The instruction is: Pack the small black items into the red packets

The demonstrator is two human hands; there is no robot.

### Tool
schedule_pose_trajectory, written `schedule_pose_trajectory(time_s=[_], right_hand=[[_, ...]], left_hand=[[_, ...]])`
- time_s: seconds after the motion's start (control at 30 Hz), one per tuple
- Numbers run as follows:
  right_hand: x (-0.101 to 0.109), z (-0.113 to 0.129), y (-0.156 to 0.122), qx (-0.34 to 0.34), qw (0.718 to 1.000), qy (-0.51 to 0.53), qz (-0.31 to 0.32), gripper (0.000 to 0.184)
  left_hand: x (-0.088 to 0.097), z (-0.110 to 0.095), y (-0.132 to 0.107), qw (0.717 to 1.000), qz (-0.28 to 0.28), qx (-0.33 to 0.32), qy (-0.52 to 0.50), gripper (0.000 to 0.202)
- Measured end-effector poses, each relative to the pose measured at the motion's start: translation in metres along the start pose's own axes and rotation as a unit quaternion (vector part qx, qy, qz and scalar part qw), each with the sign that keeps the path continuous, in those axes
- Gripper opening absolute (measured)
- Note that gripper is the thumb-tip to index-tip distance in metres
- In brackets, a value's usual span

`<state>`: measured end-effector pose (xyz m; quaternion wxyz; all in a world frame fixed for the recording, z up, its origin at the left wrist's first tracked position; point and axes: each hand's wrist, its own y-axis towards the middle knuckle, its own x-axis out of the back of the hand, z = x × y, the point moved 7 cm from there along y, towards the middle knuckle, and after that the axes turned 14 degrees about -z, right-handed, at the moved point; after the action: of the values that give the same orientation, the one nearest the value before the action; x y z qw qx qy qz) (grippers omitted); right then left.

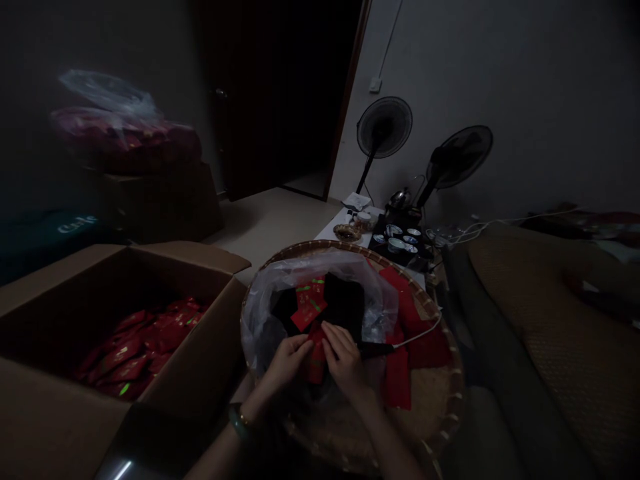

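Observation:
Between my left hand (pixel 289 360) and my right hand (pixel 345 363) is a small red packet (pixel 315 360), pinched at its upper part by the fingers of both. Two more red packets with gold print (pixel 309 305) lie just beyond it on black material (pixel 345 303). Under these spreads a clear plastic bag (pixel 383 293) in a round woven bamboo tray (pixel 453 400). Right of my right hand lies a black handle-like tool (pixel 377 349) with a white cord. Red cloth-like pieces (pixel 399 373) rest on the tray's right side.
An open cardboard box (pixel 200 363) of red packets (pixel 145 347) stands at left. Behind it, a plastic bag of reddish things (pixel 130 137) sits on another box (pixel 165 207). Ahead are cups on a black tray (pixel 395 243) and two fans (pixel 384 127). A woven mat (pixel 555 320) covers the right.

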<state>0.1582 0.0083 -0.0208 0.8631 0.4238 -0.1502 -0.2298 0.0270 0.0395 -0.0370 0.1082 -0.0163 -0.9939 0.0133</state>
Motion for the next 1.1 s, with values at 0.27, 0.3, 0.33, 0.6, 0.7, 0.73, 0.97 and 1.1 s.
schedule_pose_trajectory(time_s=[0.27, 0.3, 0.33, 0.6, 0.7, 0.73, 0.97, 1.1], right_hand=[[0.005, -0.008, 0.004, -0.06, 0.998, 0.017, -0.026, 0.023], [0.005, -0.007, 0.004, -0.054, 0.998, 0.021, -0.023, 0.025], [0.006, -0.007, 0.004, -0.051, 0.998, 0.024, -0.022, 0.026], [0.002, -0.029, -0.005, -0.175, 0.984, 0.029, -0.015, 0.018], [-0.003, -0.042, -0.007, -0.244, 0.97, 0.011, 0.016, 0.015], [-0.004, -0.043, -0.006, -0.249, 0.968, 0.002, 0.03, 0.013], [0.003, -0.031, 0.012, -0.116, 0.99, -0.057, 0.056, 0.01], [0.007, -0.006, 0.015, 0.025, 0.996, -0.071, 0.048, 0.013]], left_hand=[[-0.001, -0.01, -0.004, 0.998, -0.007, -0.037, 0.057, 0.031], [-0.001, -0.01, -0.004, 0.997, -0.009, -0.04, 0.059, 0.031], [-0.002, -0.01, -0.004, 0.997, -0.008, -0.042, 0.062, 0.031], [-0.003, -0.02, -0.009, 0.985, 0.013, -0.089, 0.145, 0.035], [-0.003, -0.026, -0.013, 0.965, 0.025, -0.134, 0.222, 0.036], [-0.003, -0.027, -0.014, 0.959, 0.028, -0.145, 0.243, 0.036], [-0.005, -0.028, -0.015, 0.953, 0.046, -0.146, 0.261, 0.035], [-0.001, -0.028, -0.012, 0.959, 0.006, -0.128, 0.254, 0.035]])
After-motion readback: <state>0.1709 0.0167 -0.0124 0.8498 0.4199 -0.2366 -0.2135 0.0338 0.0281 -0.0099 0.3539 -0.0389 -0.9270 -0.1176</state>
